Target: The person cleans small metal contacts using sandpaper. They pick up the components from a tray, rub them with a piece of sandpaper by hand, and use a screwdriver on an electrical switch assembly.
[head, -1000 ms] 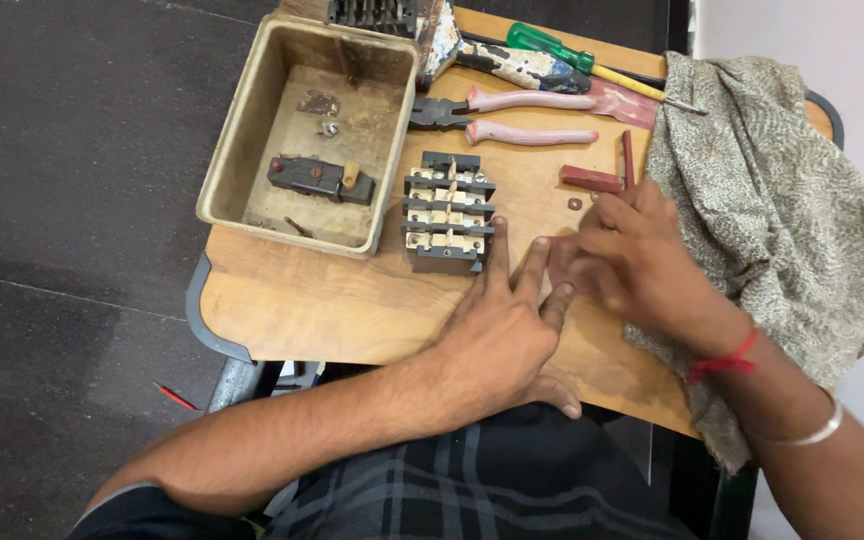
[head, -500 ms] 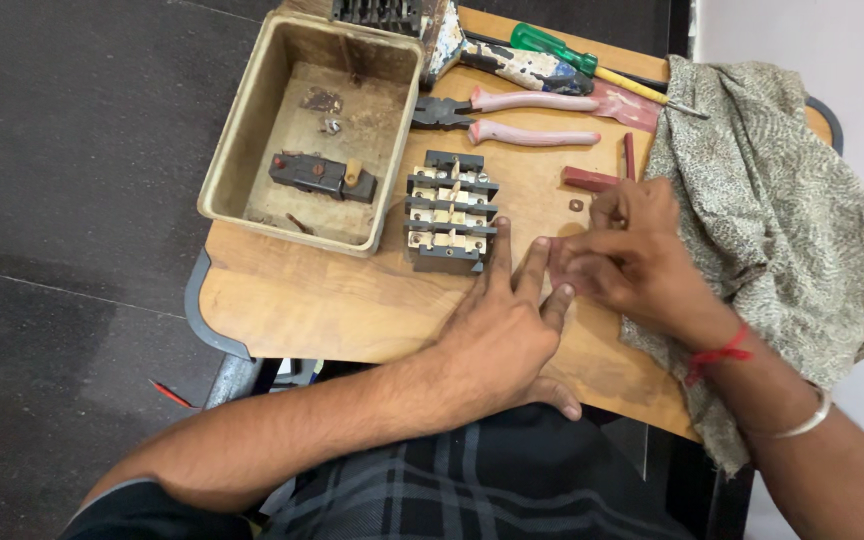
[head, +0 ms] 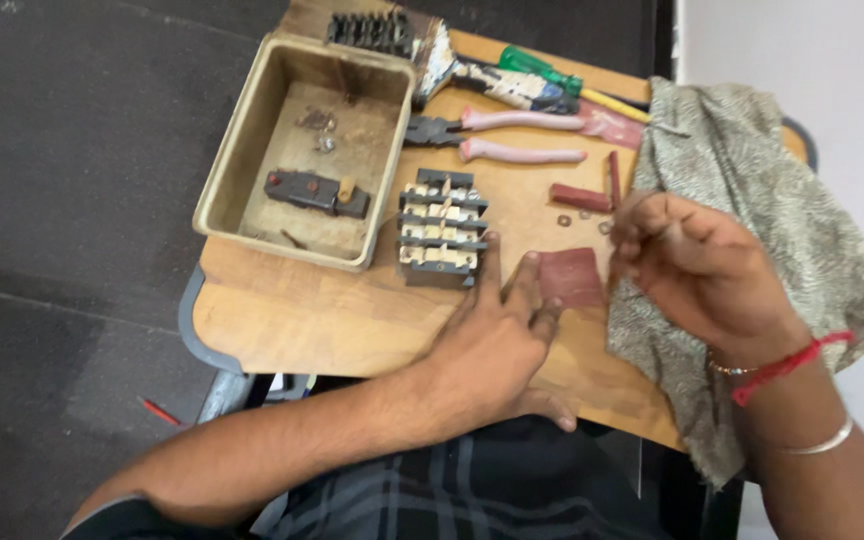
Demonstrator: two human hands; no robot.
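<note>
Wooden board [head: 282, 310] – tray [head: 222, 170] holds dark switch part [head: 314, 192].

Reddish-brown abrasive sheet [head: 572, 276]: small, roughly square, lying flat on the wooden table [head: 292, 310], its left edge under the fingertips of the left hand [head: 492, 345]. Black terminal block [head: 440, 230]: four stacked rows with pale metal contacts, just left of the sheet.

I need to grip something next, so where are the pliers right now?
In the head view, the pink-handled pliers lie at the far side of the wooden board, between the metal tray and the patterned cloth, beyond the terminal block.
</note>
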